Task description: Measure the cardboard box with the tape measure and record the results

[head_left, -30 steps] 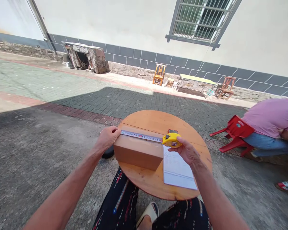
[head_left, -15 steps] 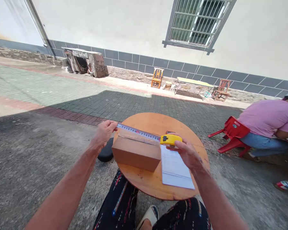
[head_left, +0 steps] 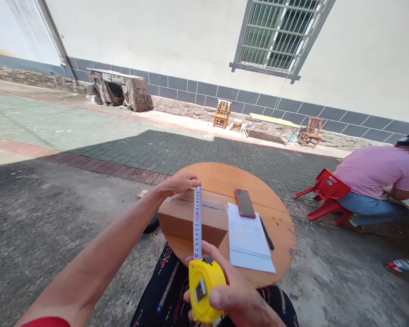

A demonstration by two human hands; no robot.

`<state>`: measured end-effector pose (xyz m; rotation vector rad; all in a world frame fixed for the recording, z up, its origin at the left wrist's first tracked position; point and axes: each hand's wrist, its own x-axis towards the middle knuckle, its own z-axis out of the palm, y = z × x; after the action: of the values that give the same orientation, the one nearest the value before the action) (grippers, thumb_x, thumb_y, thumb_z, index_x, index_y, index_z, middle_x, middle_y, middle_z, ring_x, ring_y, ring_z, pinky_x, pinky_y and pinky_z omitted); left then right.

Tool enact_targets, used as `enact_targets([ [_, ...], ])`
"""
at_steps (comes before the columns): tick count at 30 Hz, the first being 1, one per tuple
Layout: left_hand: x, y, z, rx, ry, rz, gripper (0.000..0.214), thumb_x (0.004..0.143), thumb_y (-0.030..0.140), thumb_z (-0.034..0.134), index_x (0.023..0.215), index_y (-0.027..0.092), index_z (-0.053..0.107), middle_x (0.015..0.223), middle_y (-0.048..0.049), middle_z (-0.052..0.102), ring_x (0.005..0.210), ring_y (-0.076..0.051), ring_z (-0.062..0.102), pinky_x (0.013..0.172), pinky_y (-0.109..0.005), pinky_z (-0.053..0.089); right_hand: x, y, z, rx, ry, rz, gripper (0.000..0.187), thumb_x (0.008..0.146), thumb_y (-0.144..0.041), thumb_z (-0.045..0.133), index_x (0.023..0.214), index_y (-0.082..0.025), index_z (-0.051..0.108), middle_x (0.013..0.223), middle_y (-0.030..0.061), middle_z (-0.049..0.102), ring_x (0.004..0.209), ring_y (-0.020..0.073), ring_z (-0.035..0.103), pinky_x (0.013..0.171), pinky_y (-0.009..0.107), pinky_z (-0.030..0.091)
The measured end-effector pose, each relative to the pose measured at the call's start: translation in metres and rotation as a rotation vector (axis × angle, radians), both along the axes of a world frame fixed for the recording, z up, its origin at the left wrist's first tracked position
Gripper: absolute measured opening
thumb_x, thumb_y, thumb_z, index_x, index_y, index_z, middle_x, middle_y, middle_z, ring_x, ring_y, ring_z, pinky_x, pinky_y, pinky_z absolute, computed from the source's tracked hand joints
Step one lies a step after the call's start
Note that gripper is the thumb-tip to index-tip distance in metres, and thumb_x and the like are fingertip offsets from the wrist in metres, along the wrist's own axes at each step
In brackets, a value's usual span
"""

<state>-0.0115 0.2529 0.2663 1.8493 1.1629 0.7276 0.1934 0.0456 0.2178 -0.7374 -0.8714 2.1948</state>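
Note:
A brown cardboard box (head_left: 177, 220) lies on the left part of a round wooden table (head_left: 221, 177). My left hand (head_left: 179, 184) pinches the tip of a white measuring tape (head_left: 197, 222) at the box's far edge. The tape runs toward me across the box's top. My right hand (head_left: 231, 299) grips the yellow tape measure case (head_left: 202, 290) close to the camera, in front of the table's near edge. An open white notebook (head_left: 248, 238) lies to the right of the box, with a red phone (head_left: 244, 203) and a black pen (head_left: 266, 232) beside it.
A person in a pink shirt (head_left: 375, 172) crouches at the right beside a tipped red plastic chair (head_left: 325, 190). Wooden chairs (head_left: 222, 113) and a low table (head_left: 271, 120) stand along the far tiled wall. My patterned trousers show under the table.
The tape lay along the box's length from left to right. My right hand has swung the case toward me, so the tape now crosses the box's width. The phone is uncovered.

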Motion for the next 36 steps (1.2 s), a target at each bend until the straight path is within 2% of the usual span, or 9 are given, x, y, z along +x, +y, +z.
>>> enact_targets([
  [5,0.012,0.011,-0.008,0.026,0.125,-0.072,0.021,0.071,0.036,0.054,0.059,0.02,0.049,0.056,0.0044,0.038,0.055,-0.012,0.033,0.054,-0.027,0.024,-0.032,0.004,-0.006,-0.039,0.219,-0.124,0.058,0.066,-0.039,0.08,0.115,-0.018,0.057,0.113,0.0095,0.059,0.086,0.0265,0.067,0.07,0.041,0.055],
  [8,0.015,0.017,-0.014,0.057,0.174,-0.077,0.021,0.071,0.034,0.052,0.057,0.02,0.045,0.054,0.0047,0.035,0.055,-0.012,0.031,0.054,-0.028,0.022,-0.039,0.011,-0.009,-0.05,0.235,-0.191,0.049,0.072,-0.039,0.077,0.112,-0.018,0.058,0.109,0.0084,0.061,0.087,0.026,0.066,0.068,0.039,0.056],
  [13,0.017,0.025,-0.03,0.113,0.195,-0.047,0.022,0.072,0.033,0.047,0.055,0.021,0.041,0.053,0.0044,0.036,0.056,-0.013,0.032,0.055,-0.027,0.024,-0.04,0.018,-0.011,-0.092,0.201,-0.253,0.044,0.077,-0.04,0.073,0.111,-0.017,0.058,0.107,0.0096,0.064,0.085,0.0262,0.067,0.066,0.039,0.057],
  [18,0.015,0.027,-0.04,0.114,0.168,-0.079,0.019,0.071,0.035,0.049,0.064,0.018,0.056,0.06,0.0023,0.052,0.062,-0.015,0.046,0.059,-0.026,0.033,-0.046,0.013,-0.007,-0.131,0.192,-0.259,0.046,0.076,-0.043,0.074,0.11,-0.016,0.06,0.107,0.0102,0.065,0.086,0.0257,0.068,0.067,0.039,0.057],
  [22,0.013,0.027,-0.04,0.095,0.14,-0.099,0.024,0.072,0.039,0.051,0.074,0.018,0.062,0.067,0.0007,0.059,0.067,-0.016,0.052,0.063,-0.026,0.038,-0.051,0.008,-0.008,-0.149,0.189,-0.275,0.047,0.073,-0.045,0.077,0.106,-0.016,0.062,0.104,0.0087,0.065,0.083,0.0231,0.068,0.071,0.04,0.057],
  [27,0.011,0.025,-0.035,0.093,0.15,-0.122,0.027,0.074,0.042,0.05,0.068,0.018,0.06,0.062,0.0026,0.055,0.062,-0.015,0.048,0.06,-0.026,0.036,-0.054,0.007,-0.013,-0.153,0.177,-0.3,0.048,0.071,-0.047,0.078,0.104,-0.017,0.062,0.102,0.0079,0.065,0.08,0.0233,0.068,0.066,0.04,0.057],
  [36,0.014,0.021,-0.035,0.149,0.197,-0.089,0.031,0.077,0.044,0.05,0.065,0.018,0.061,0.059,0.0026,0.053,0.06,-0.015,0.048,0.058,-0.027,0.035,-0.052,0.007,-0.014,-0.12,0.169,-0.288,0.043,0.075,-0.046,0.073,0.103,-0.015,0.061,0.105,0.0097,0.064,0.082,0.0243,0.068,0.064,0.038,0.058],
])
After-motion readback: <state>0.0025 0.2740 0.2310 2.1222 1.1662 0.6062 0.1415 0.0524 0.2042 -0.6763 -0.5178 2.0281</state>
